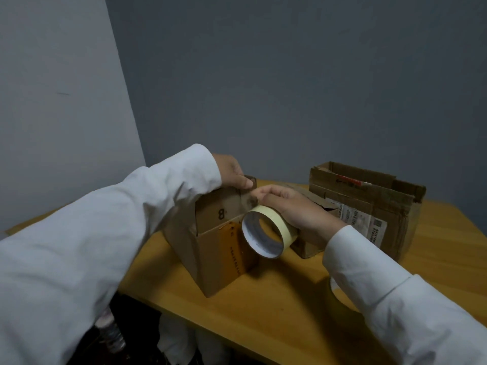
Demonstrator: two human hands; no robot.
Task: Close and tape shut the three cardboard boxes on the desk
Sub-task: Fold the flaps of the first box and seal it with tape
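A tall cardboard box [221,256] marked "8" stands near the desk's front left, one flap raised. My left hand [230,171] grips the top of that flap at the box's far edge. My right hand [295,209] holds a roll of pale yellow tape [266,234] against the box's upper right side, its fingers reaching to the flap. A low box [307,245] lies right behind my right hand, mostly hidden. A larger box [374,206] with shipping labels and open top flaps sits at the back right.
The wooden desk [276,306] meets grey walls at a corner behind the boxes. A second tape roll [340,299] lies on the desk, partly hidden under my right sleeve. Below the desk's front edge is dark floor with a plastic bottle [112,330].
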